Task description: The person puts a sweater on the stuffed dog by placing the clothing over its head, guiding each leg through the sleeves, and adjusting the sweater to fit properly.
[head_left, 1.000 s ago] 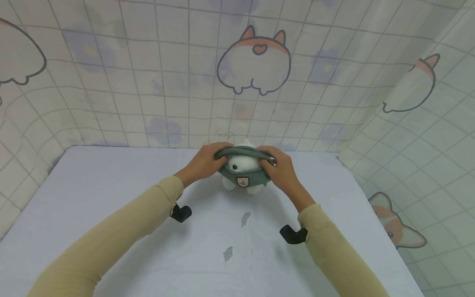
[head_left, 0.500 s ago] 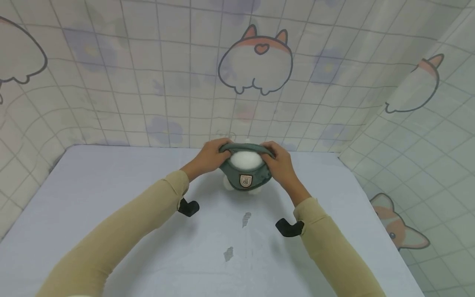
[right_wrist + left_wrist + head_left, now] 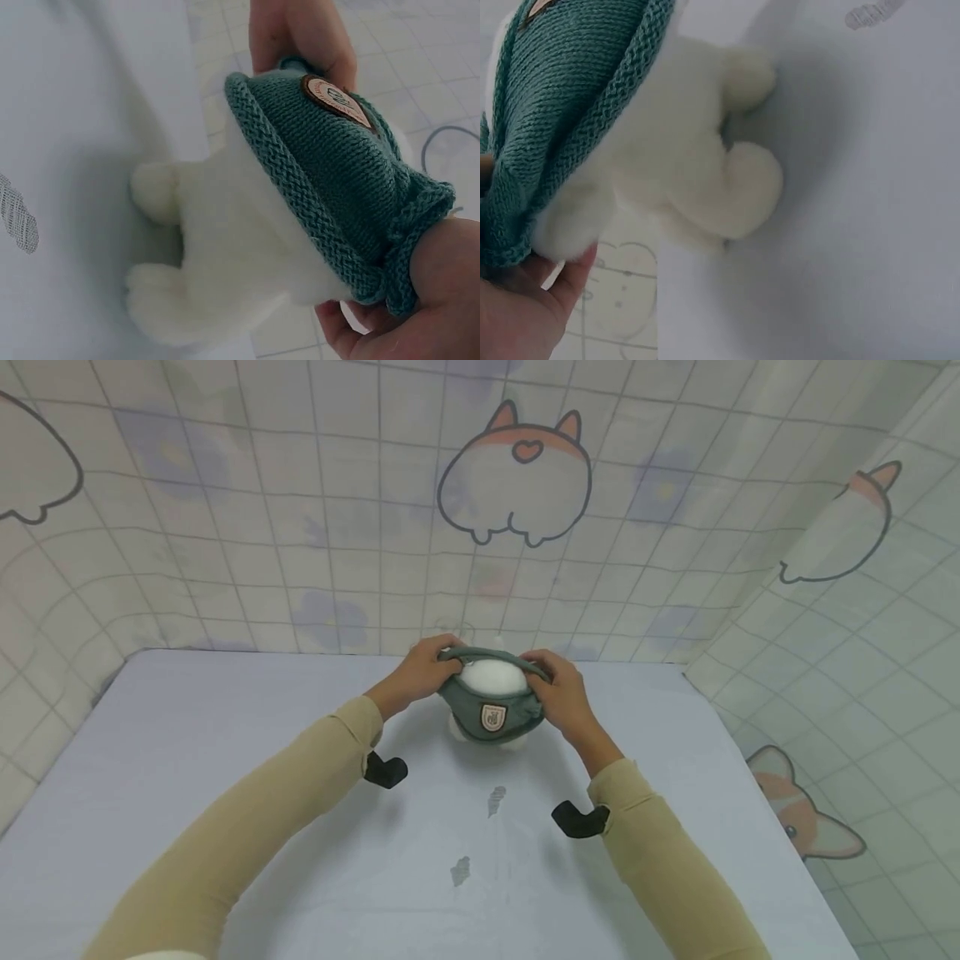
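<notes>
A white plush toy (image 3: 492,678) stands on the far part of the table with a green knitted garment (image 3: 467,708) around its head. The garment carries a light badge-shaped patch (image 3: 492,718) at the front and covers the face. My left hand (image 3: 417,675) grips the garment's edge at the left side of the head. On the other side my right hand (image 3: 564,695) pinches the edge, thumb toward the front. Between both hands the upper band is stretched behind the white crown. Short plush legs (image 3: 161,300) show below, in the right wrist view.
The white table (image 3: 262,735) ends against a tiled-pattern curtain (image 3: 360,527) with cartoon dogs, close behind the toy. Two grey marks (image 3: 497,802) lie on the tabletop in front of it. Black wrist mounts (image 3: 581,820) stick out below both sleeves.
The garment's front has gone from below the toy's eye to covering the face, and the patch faces more forward. Both hands keep their hold and have shifted only slightly.
</notes>
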Motion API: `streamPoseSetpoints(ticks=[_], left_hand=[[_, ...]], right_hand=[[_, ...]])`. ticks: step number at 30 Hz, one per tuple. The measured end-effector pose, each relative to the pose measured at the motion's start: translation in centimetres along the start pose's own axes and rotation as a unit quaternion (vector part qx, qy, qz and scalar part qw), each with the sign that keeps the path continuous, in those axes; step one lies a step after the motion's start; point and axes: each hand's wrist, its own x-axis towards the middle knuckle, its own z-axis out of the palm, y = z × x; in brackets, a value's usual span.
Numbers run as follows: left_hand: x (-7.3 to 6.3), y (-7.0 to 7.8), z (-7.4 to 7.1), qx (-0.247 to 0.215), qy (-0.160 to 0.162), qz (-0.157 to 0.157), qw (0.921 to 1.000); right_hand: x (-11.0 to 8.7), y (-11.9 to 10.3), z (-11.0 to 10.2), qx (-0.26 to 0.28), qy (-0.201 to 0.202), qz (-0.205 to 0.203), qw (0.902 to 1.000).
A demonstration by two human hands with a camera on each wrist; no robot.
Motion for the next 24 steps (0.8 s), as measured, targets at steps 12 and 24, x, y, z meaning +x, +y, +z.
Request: streamPoseSetpoints(ticks=[12,24], left_hand=[[-0.2,-1.0,0.0,-0.033,-0.033,-0.038,0.9982],[-1.4,-0.7,-0.2,0.006,-0.022,-0.065,0.9977]], right_hand=[[-0.2,0.9,0.4,0.007,-0.041,0.081,0.9958],[-1.0,0.3,0.7,0.06,-0.057,0.123,0.989]])
